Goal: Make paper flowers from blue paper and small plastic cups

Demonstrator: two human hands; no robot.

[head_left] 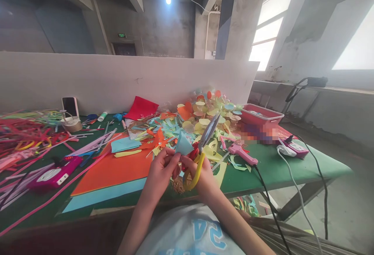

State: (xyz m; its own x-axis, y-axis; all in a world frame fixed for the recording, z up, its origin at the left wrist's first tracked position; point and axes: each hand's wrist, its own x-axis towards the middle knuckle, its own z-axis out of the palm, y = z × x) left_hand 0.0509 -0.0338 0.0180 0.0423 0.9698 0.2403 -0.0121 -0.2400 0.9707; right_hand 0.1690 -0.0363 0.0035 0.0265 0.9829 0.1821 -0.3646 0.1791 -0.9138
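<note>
Pinching a light-blue paper piece (pixel 183 144) between thumb and fingers of the left hand (pixel 162 166), above the middle of the near edge of a green tabletop (pixel 317 165). Curling the right hand (pixel 204 175) around the handles of yellow-handled scissors (pixel 198 173), with fingertips close to the paper's lower edge but leaving contact there hard to tell.

Showing a smooth, matte, pale-blue face, rising to a pointed upper corner, slanting down on the right and disappearing under the fingertips at the bottom. Looking small and angular, apparently folded. Pointing silvery blades up and away beside the paper, with red showing near the yellow handles.

Working over loose scraps (pixel 172 124) in blue, orange and yellow-green. Facing a heap of colored discs (pixel 210 109) toward the far edge, near a red sheet (pixel 142 108) and a pink basket (pixel 263 115) at the far right corner. Having an orange sheet (pixel 102 171) to the left by the near edge, overlapping a blue sheet (pixel 108 194), with colorful strips (pixel 26 134) spreading toward the left edge. Having a pink glue gun (pixel 242 153) to the right, well apart from a magenta power strip (pixel 299 149) near the right edge.
</note>
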